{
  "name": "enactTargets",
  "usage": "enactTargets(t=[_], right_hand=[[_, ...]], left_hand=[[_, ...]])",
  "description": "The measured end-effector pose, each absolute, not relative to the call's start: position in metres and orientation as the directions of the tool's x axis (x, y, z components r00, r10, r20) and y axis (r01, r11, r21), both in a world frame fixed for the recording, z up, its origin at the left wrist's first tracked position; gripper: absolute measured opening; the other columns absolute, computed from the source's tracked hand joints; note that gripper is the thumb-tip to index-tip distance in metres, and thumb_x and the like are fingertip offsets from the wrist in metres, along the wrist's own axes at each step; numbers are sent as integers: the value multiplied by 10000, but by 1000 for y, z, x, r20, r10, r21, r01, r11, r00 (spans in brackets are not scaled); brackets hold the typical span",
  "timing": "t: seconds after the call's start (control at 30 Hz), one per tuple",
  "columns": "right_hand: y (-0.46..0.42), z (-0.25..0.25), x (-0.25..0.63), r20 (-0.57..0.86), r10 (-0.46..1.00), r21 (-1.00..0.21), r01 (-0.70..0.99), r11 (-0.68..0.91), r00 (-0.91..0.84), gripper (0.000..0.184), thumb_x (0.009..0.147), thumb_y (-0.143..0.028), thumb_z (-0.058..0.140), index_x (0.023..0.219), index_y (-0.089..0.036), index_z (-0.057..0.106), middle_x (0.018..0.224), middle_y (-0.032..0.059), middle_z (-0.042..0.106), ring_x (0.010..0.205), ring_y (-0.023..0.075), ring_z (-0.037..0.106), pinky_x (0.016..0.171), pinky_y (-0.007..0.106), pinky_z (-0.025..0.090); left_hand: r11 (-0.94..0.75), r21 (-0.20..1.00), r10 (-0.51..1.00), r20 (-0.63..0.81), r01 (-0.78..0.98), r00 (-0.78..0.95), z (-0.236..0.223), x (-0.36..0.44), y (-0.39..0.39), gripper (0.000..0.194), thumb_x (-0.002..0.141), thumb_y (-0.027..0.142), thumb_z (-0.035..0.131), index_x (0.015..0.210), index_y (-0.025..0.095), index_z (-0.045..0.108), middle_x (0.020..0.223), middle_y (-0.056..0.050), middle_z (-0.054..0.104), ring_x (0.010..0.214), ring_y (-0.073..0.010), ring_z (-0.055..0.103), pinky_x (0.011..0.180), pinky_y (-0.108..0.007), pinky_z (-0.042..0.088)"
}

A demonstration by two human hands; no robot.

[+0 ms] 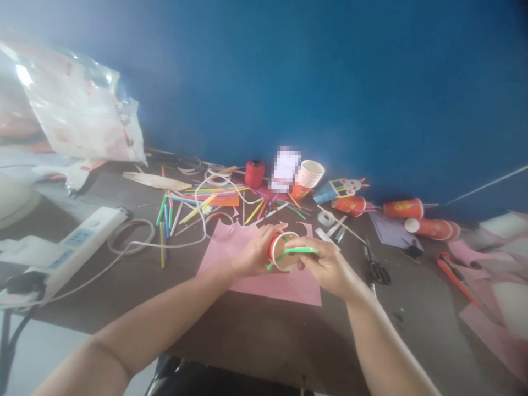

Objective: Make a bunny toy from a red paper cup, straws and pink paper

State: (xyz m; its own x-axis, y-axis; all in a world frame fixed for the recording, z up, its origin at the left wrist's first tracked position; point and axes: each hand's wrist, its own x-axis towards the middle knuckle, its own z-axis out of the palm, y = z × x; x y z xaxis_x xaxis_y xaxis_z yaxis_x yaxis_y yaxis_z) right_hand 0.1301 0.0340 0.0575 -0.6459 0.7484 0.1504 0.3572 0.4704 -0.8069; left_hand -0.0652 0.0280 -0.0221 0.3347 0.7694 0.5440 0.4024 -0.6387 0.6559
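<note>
My left hand [256, 250] is wrapped round a red paper cup [282, 251], tipped so its open mouth faces me. My right hand [325, 265] pinches a green straw [297, 251] that lies across the cup's mouth. Both hands hover over a pink paper sheet [264, 280] on the dark table [256, 341].
Several coloured straws [193, 203] litter the table behind. A red thread spool [254, 172], stacked cups [309, 175], fallen red cups [403, 208], scissors [374, 267], an orange cutter [457, 278], a white power strip [70, 242] and a plastic bag [78, 110] lie around.
</note>
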Motion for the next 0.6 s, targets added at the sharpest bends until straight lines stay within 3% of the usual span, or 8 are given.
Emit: enactTargets(t=[0.2,0.33,0.43,0.6], right_hand=[[25,45,146,178,768,-841,311,443,-615,292,874,-130,440,1061,-251,628,954,50,615,697,128,577,635,281,493],[20,41,152,153,790,-921,203,331,-593,270,903,-197,438,1072,-256,639,973,60,608,641,116,564,575,278,492],[18,40,157,114,793,-962,132,238,-599,281,912,-226,440,1113,-242,636,917,59,626,600,110,567,575,286,479],[21,30,161,17,804,-998,-58,-22,-594,298,897,-293,485,1139,-192,629,601,19,648,569,139,612,565,271,458]], left_hand=[[-691,625,707,482,362,517,-16,-62,26,931,625,262,702,1396,222,180,1353,-150,403,1196,-312,432,983,-497,381],[-614,704,752,384,357,536,-13,-64,25,857,600,161,670,1355,229,273,1305,-120,451,1168,-280,463,963,-436,417],[-504,770,828,301,392,473,-12,-63,25,717,616,197,692,1262,228,384,1147,-93,532,1033,-248,547,852,-391,484],[-443,793,868,262,418,423,-13,-60,26,607,629,312,731,1156,209,449,1061,-80,561,940,-232,585,797,-381,499]])
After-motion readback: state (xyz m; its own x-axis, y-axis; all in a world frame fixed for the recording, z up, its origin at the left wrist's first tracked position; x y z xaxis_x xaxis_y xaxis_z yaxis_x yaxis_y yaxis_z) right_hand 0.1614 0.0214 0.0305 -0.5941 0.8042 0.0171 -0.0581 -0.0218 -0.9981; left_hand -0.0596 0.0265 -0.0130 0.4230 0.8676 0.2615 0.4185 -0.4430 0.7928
